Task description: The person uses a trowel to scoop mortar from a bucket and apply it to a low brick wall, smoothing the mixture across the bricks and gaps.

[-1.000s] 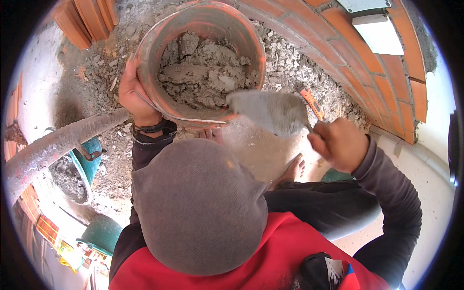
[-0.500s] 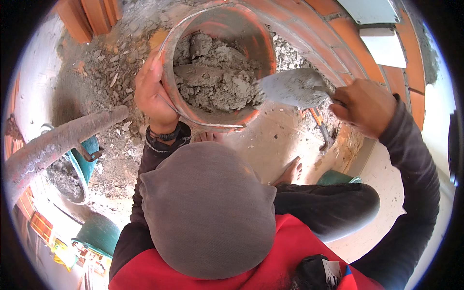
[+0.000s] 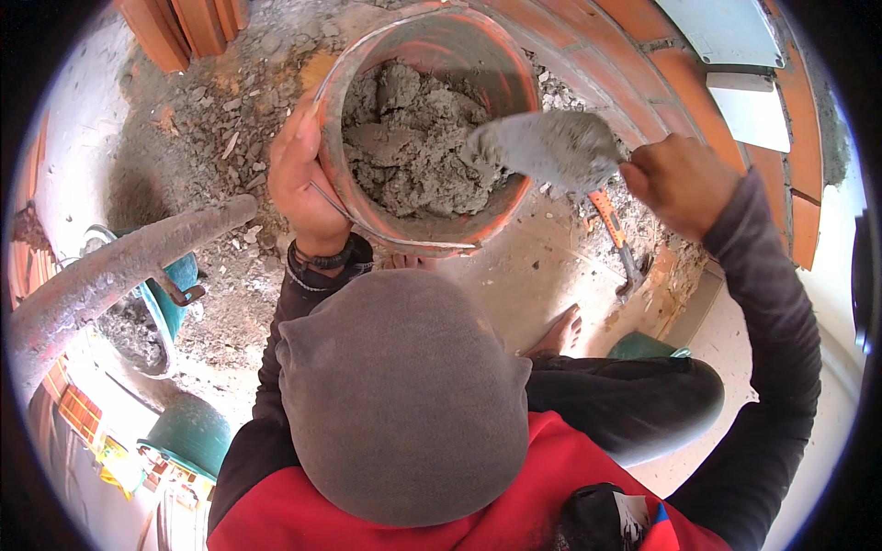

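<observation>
My left hand grips the left side of a round orange bucket crusted with grey. Inside it lies a lumpy heap of wet grey mortar. In my closed right hand is the handle of a trowel, which the fingers mostly hide. The mortar-smeared blade reaches leftward across the bucket's right rim. Its tip is at the right part of the heap; whether it touches the mortar I cannot tell.
An orange-handled hammer lies on the floor below the trowel. A brick wall curves along the upper right. Rubble covers the ground at left, where a crusted pole slants in. A green bucket stands lower left.
My right hand has moved the trowel left, bringing its tip farther in over the mortar. More of the hammer shows now. My left hand keeps its hold on the bucket.
</observation>
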Available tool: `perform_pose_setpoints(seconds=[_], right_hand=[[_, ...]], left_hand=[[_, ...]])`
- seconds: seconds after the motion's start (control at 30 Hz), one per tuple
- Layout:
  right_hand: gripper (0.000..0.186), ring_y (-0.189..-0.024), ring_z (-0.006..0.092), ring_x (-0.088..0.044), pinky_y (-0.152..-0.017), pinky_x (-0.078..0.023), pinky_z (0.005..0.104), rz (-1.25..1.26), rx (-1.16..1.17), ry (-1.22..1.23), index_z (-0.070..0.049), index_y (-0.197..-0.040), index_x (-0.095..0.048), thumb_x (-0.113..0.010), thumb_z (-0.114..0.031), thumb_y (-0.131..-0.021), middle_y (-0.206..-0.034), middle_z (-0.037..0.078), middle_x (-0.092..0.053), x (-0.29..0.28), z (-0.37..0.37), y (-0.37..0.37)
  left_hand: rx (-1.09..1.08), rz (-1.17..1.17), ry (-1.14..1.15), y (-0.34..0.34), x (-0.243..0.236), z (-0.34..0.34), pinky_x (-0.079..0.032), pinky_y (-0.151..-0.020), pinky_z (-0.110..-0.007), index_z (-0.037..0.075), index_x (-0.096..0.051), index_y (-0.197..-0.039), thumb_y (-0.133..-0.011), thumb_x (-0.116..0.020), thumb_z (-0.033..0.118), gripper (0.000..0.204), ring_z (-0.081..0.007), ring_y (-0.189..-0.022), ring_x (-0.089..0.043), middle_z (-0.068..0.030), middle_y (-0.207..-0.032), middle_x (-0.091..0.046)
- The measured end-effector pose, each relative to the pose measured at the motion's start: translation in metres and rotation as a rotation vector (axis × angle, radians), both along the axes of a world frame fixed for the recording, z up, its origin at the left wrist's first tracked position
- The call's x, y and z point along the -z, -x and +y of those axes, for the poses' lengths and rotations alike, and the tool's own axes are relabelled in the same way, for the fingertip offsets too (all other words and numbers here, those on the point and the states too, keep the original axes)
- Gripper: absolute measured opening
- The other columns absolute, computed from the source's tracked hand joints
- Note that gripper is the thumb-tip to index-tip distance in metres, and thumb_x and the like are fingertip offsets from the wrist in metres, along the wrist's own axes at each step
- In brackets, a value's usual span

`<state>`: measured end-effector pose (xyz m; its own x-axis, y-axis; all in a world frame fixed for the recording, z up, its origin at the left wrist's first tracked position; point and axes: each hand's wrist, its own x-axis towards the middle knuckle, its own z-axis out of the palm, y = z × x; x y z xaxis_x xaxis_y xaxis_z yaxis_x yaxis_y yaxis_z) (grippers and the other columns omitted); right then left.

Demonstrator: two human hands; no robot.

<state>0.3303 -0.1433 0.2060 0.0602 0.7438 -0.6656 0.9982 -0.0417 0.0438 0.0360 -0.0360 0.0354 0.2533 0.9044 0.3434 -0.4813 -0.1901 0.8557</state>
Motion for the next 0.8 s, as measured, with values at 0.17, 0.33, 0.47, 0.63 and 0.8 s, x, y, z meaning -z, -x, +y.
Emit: perform_pose_setpoints(seconds=[0.17,0.33,0.47,0.63,0.8], right_hand=[[0.032,-0.065,0.0384,-0.061,-0.069,-0.050,0.0468,0.376,0.005,-0.094,0.002,-0.082,-0.067,-0.053,-0.023,-0.094,-0.068,0.022,-0.062,0.021,0.001,0.036],[0.033,-0.064,0.0372,-0.062,-0.066,-0.050,0.0470,0.033,-0.207,0.104,-0.002,-0.082,-0.068,-0.051,-0.027,-0.095,-0.068,0.019,-0.063,0.019,0.017,0.016],[0.027,-0.063,0.0356,-0.063,-0.065,-0.050,0.0468,-0.157,-0.283,-0.180,-0.004,-0.081,-0.067,-0.054,-0.024,-0.093,-0.066,0.016,-0.063,-0.017,0.017,-0.009],[0.029,-0.065,0.0388,-0.063,-0.066,-0.052,0.0479,0.041,-0.281,-0.040,-0.003,-0.079,-0.069,-0.054,-0.026,-0.090,-0.067,0.018,-0.063,0.030,0.007,0.005],[0.033,-0.063,0.0397,-0.062,-0.064,-0.052,0.0478,0.435,-0.065,0.066,0.000,-0.076,-0.066,-0.051,-0.025,-0.092,-0.065,0.021,-0.062,0.095,0.005,0.035]], left_hand=[[0.230,-0.319,0.246,-0.005,0.001,0.003,-0.041,-0.105,-0.048,-0.014,-0.055,-0.124,-0.101,-0.038,0.017,0.042,-0.0341,-0.121,-0.054,-0.0246,-0.131,-0.055],[0.088,-0.053,0.154,-0.010,-0.012,-0.007,-0.039,-0.103,-0.040,-0.015,-0.052,-0.126,-0.098,-0.041,0.028,0.053,-0.0294,-0.117,-0.055,-0.0225,-0.126,-0.058],[-0.015,-0.023,0.271,-0.005,-0.001,-0.002,-0.041,-0.100,-0.036,-0.016,-0.052,-0.126,-0.096,-0.043,0.031,0.056,-0.0271,-0.114,-0.057,-0.0218,-0.123,-0.060],[0.048,-0.164,0.330,-0.012,0.003,-0.002,-0.041,-0.101,-0.036,-0.016,-0.051,-0.127,-0.096,-0.044,0.032,0.057,-0.0270,-0.114,-0.057,-0.0214,-0.123,-0.059],[0.092,-0.154,0.253,-0.018,-0.009,-0.014,-0.041,-0.101,-0.035,-0.016,-0.049,-0.128,-0.094,-0.047,0.034,0.061,-0.0267,-0.115,-0.056,-0.0208,-0.123,-0.059]])
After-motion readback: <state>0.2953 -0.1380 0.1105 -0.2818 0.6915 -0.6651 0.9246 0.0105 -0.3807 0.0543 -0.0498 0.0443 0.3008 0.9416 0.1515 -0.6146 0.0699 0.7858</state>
